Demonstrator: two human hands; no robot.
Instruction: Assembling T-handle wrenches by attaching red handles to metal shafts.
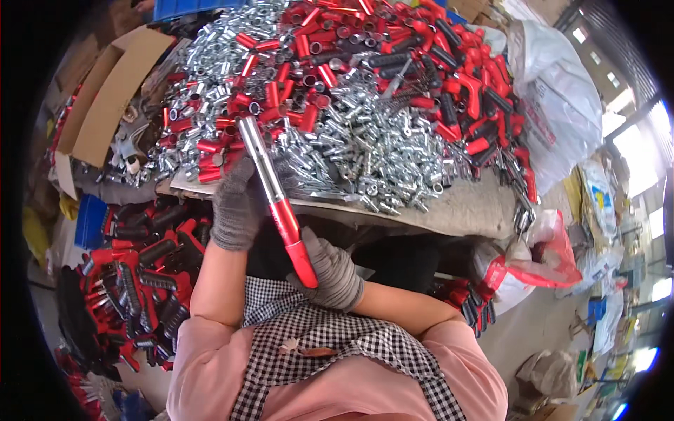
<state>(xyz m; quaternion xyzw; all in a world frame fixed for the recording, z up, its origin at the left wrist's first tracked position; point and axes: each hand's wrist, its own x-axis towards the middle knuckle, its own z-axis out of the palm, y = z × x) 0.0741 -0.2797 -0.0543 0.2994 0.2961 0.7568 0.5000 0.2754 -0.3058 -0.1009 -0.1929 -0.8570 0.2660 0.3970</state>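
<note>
Two gloved hands: my left grip [235,207] closes round the rigid, heavy-looking steel shaft of the tool [277,200], right grip [330,274] clasps its red sleeve below the bench [463,210] front edge

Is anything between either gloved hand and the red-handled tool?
No. The left hand grips the red-handled tool at its metal shaft, the right hand at its red handle end; nothing visible lies between.
</note>
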